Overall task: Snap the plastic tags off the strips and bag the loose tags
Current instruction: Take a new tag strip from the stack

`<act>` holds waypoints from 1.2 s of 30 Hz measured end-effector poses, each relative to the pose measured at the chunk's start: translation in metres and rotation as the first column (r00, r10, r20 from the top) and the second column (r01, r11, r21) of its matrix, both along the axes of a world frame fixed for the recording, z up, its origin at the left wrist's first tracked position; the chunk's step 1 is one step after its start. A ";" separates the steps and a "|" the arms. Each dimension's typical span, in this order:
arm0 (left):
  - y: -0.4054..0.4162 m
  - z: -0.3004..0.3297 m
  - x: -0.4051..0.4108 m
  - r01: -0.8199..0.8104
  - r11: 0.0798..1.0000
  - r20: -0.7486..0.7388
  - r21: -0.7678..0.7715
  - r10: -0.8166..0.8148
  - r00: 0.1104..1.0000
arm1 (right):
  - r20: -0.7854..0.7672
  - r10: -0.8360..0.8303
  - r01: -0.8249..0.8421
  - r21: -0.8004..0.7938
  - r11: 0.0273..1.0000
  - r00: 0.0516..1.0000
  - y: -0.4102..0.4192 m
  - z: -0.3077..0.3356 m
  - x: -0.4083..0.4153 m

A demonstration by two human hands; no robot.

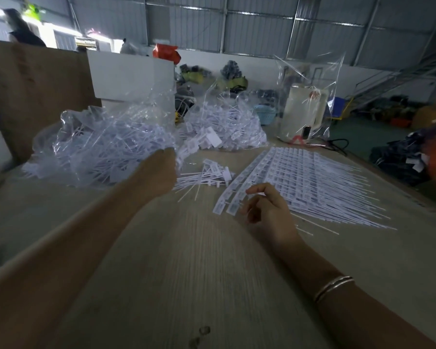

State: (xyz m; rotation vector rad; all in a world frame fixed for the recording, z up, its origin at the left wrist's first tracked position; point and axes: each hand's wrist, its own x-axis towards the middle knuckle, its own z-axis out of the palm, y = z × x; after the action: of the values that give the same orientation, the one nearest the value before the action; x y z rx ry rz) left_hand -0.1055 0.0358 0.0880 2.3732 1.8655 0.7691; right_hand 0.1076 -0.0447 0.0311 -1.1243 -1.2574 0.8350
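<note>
Tags (207, 176) lie loose between blurred left hand (159, 172) and loosely curled, empty right hand (267, 210).

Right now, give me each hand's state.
Left hand: reaching to the clear bag of loose tags; fingers hidden, cannot tell.
Right hand: open, fingers loosely curled, holding nothing, beside the tag strips.

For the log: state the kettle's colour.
Cream-white kettle, inside a clear bag; head view.

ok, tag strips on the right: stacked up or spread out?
Spread out: the tag strips lie fanned flat across the table.
</note>
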 end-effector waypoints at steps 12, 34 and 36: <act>0.046 -0.029 0.045 -0.126 0.992 -0.368 -0.008 0.114 0.923 | 0.037 0.002 -0.004 0.052 0.999 0.999 0.003 -0.004 0.003; 0.038 -0.038 0.137 0.169 0.915 0.203 -0.367 -0.098 0.974 | 0.118 0.065 -0.080 0.127 0.989 0.991 -0.009 0.000 -0.009; 0.037 -0.031 0.141 0.232 0.911 0.426 -0.341 -0.070 0.902 | 0.151 0.052 -0.074 0.146 0.987 0.987 -0.009 0.000 -0.008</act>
State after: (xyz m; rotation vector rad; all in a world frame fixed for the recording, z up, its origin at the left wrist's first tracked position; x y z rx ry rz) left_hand 0.0359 0.0730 0.0575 1.9104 1.4755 0.7282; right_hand 0.0993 -0.0536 0.0306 -1.0429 -1.4600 0.7011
